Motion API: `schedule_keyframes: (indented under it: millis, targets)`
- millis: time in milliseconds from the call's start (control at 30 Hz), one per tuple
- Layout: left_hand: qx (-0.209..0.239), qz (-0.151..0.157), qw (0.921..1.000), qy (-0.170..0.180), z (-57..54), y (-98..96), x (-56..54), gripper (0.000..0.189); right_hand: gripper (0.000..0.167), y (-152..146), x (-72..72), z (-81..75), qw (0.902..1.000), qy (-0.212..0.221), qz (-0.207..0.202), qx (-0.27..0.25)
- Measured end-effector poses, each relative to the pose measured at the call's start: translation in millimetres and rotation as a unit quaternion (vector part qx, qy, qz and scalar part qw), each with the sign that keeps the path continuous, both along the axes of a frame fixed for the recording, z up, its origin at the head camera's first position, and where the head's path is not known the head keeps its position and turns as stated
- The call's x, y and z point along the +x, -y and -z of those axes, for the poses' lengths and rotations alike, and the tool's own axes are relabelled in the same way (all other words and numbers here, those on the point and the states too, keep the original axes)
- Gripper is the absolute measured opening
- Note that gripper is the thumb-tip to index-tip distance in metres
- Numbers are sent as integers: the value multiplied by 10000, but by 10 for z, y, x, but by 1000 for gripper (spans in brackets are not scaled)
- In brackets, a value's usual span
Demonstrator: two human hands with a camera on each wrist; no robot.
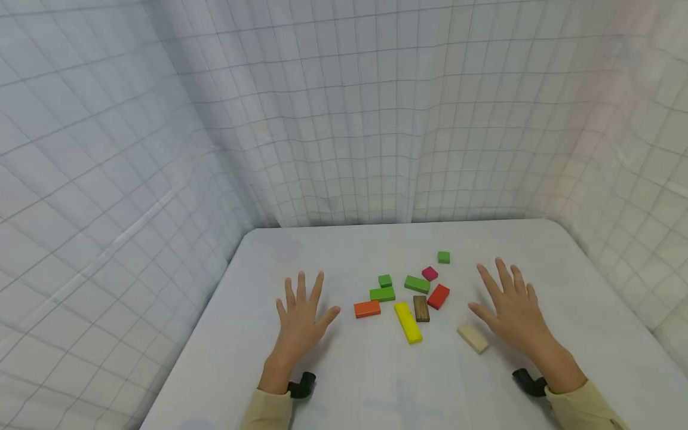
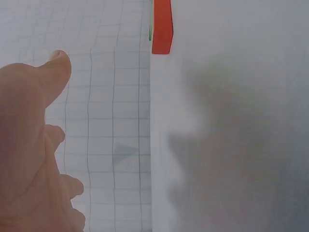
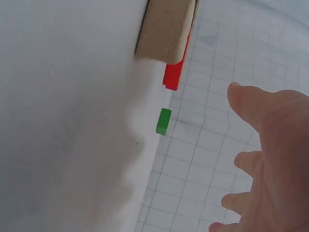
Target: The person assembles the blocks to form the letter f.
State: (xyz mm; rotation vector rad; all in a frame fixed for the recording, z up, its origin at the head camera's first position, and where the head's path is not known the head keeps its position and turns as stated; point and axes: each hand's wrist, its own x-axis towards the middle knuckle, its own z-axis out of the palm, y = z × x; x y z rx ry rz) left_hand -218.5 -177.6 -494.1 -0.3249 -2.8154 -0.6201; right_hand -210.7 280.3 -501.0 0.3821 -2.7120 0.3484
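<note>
Gridded white sheeting stood behind and beside a white tabletop; clock directions follow the head view. Left hand: empty, fingers straight and spread toward twelve o'clock, thumb toward two. Right hand: likewise empty and spread, fingers toward eleven, thumb toward ten. Nearest the left hand, at three o'clock, lay the orange block; nearest the right, at eight o'clock, the beige block. Between the hands lay the yellow block, with the brown block and then the red block toward its two o'clock, the magenta block at one, and four green blocks between ten and one. Both wrist views revealed a gap separating hand from tabletop, unclear from the head. A green sliver beside the orange block in the left wrist view was probably a green block, though little showed.
</note>
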Motion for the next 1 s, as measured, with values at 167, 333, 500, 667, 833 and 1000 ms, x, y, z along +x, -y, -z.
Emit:
schedule_keyframes:
  millis: [167, 333, 500, 667, 833, 1000]
  targets:
    - [134, 299, 9993, 194, -29, -146, 38, 88, 90, 69, -23, -79, 9996, 111, -242, 30]
    - [180, 589, 9980, 173, -17, -258, 64, 88, 88, 102, -15, -122, 9980, 407, -484, 21]
    - [333, 963, 9938, 440, 2, -378, 112, 89, 86, 122, 34, -129, 9929, 902, -768, -122]
    - [523, 1278, 9873, 788, 11, -502, 126, 91, 83, 146, 86, -148, 9860, 1227, -1081, -340]
    - [799, 1557, 9787, 1070, 0, -661, 153, 89, 79, 162, 134, -137, 9799, 1452, -1231, -605]
    - [1033, 1828, 9693, 1280, 8, -829, 236, 85, 78, 162, 178, -103, 9716, 1730, -1373, -848]
